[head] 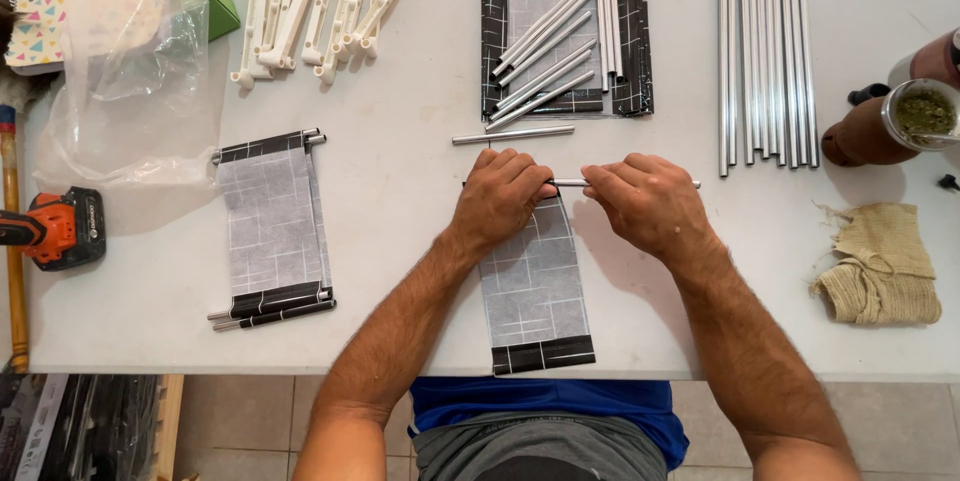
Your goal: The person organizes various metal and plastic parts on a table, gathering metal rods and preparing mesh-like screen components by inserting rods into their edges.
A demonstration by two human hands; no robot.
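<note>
- Both hands are closed on a thin silver metal rod [625, 184], left hand [497, 199] at the fabric's top edge, right hand [648, 203] further along.
- Grey grid-patterned fabric panel with black borders [533, 291] is laid flat at the white table [400, 271] front edge.
- Rod is best kept level and fed straight, panel held unwrinkled.
- Spare short silver tubes [550, 51] are left beyond.

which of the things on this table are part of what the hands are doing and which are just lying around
In use:
- left hand and right hand, both on a thin metal rod
- fabric panel under the rod
- finished panel with rods at both ends
- short rods, long rods, white plastic bars

Lying about:
- orange drill
- clear plastic bag
- beige cloth
- cup of green herbs
</note>
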